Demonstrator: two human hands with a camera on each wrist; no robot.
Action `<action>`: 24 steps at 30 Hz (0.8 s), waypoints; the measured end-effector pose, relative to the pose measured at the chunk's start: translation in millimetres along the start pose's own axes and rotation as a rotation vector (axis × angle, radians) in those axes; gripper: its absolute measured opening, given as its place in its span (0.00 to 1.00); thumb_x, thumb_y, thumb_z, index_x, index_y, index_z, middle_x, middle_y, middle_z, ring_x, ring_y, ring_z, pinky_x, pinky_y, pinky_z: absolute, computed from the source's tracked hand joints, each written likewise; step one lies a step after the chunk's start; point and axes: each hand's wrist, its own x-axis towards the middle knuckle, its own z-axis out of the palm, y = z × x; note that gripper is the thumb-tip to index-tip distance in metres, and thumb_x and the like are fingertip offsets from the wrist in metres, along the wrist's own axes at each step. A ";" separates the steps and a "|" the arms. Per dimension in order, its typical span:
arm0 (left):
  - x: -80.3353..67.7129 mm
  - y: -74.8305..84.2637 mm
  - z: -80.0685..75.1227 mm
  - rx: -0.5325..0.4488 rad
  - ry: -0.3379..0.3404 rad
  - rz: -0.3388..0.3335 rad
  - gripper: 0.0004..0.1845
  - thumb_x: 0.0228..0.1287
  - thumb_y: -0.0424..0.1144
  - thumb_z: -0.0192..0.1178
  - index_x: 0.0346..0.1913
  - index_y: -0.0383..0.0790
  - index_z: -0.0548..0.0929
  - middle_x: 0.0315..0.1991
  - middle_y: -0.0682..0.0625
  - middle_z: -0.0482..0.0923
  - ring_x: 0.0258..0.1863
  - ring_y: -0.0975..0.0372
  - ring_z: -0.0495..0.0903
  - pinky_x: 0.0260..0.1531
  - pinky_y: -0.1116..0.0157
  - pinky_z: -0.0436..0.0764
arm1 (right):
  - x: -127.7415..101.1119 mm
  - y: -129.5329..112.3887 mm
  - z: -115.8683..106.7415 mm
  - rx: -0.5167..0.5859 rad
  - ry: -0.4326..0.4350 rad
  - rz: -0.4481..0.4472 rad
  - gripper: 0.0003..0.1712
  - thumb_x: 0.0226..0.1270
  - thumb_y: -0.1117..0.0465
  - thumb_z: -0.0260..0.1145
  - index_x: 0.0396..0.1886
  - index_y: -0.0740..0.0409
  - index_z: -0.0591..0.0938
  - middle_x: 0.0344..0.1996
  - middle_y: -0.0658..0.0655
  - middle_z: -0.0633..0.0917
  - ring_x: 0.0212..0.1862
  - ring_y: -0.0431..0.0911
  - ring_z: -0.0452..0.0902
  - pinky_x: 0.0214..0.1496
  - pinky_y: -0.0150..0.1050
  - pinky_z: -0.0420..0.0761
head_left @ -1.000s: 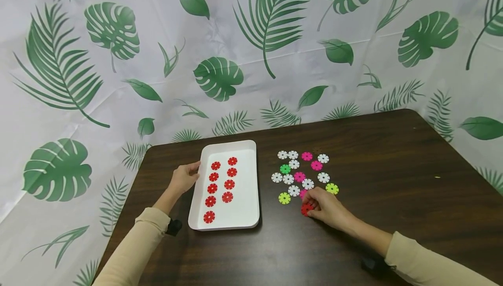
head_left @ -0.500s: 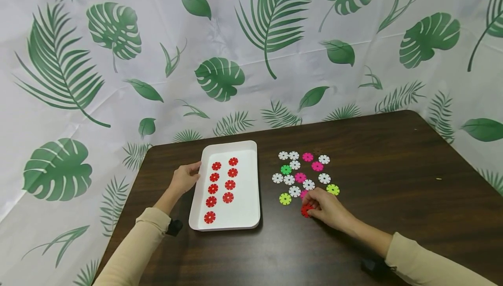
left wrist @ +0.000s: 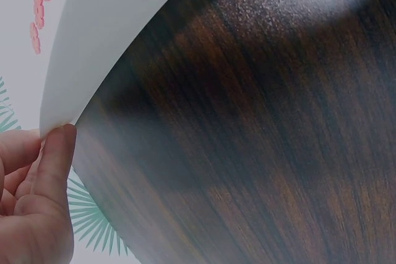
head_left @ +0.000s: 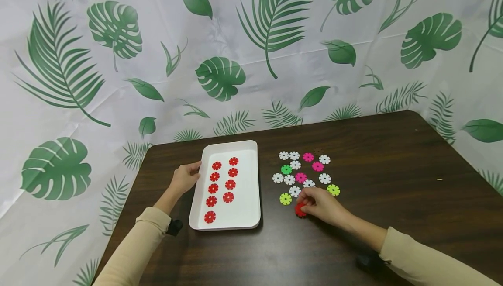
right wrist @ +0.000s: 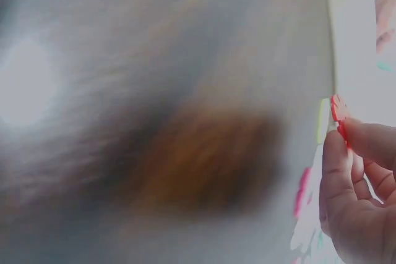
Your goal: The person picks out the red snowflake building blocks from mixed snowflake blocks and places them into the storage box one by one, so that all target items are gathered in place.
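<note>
My left hand point(head_left: 183, 179) pinches the left rim of a white rectangular tray point(head_left: 246, 209); the left wrist view shows thumb and finger on the tray's edge point(left wrist: 99, 60). Red notched discs lie inside in two columns, among them a front-left red disc point(head_left: 210, 217). Between the thumb and fingers of my right hand point(head_left: 326, 207) is another red disc point(head_left: 300, 210), tilted, just in front of the loose discs. In the right wrist view, the fingertips partly cover this disc point(right wrist: 338, 108).
Right of the tray, several loose discs lie flat on the dark wooden table point(head_left: 377, 168): white discs point(head_left: 324, 178), pink discs point(head_left: 308, 157), a green disc point(head_left: 286, 170) and yellow discs point(head_left: 285, 198). Behind the table hangs a leaf-print cloth point(head_left: 220, 115).
My right hand has shifted slightly left with the red disc, which now looks raised off the table. The left hand and the tray stay in place.
</note>
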 end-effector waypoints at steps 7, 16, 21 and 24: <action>-0.2 0.5 -0.8 0.001 0.002 0.006 0.24 0.64 0.27 0.53 0.64 0.34 0.70 0.60 0.35 0.72 0.50 0.48 0.78 0.52 0.53 0.78 | 18.8 -15.9 5.7 0.088 -0.016 0.040 0.08 0.51 0.73 0.68 0.30 0.59 0.81 0.25 0.48 0.81 0.28 0.35 0.73 0.31 0.29 0.78; 0.2 0.5 -0.9 -0.006 -0.004 0.000 0.25 0.64 0.27 0.53 0.65 0.34 0.70 0.61 0.35 0.71 0.51 0.48 0.77 0.53 0.52 0.77 | 38.7 -37.1 12.2 0.246 -0.078 0.077 0.06 0.54 0.72 0.67 0.33 0.63 0.81 0.26 0.54 0.82 0.30 0.41 0.75 0.33 0.29 0.79; 0.5 -0.2 -0.2 -0.001 -0.004 -0.008 0.25 0.64 0.27 0.53 0.65 0.35 0.70 0.61 0.35 0.71 0.51 0.48 0.77 0.53 0.52 0.77 | 50.6 -43.8 20.2 0.330 -0.101 0.107 0.07 0.56 0.71 0.67 0.35 0.64 0.81 0.28 0.56 0.82 0.30 0.43 0.75 0.32 0.30 0.79; -0.2 0.6 -0.1 -0.006 -0.007 -0.020 0.25 0.64 0.27 0.53 0.65 0.35 0.70 0.61 0.36 0.71 0.51 0.48 0.77 0.53 0.52 0.77 | 57.6 -48.8 24.4 0.364 -0.107 0.122 0.07 0.56 0.70 0.68 0.36 0.65 0.81 0.28 0.56 0.81 0.30 0.44 0.74 0.31 0.30 0.79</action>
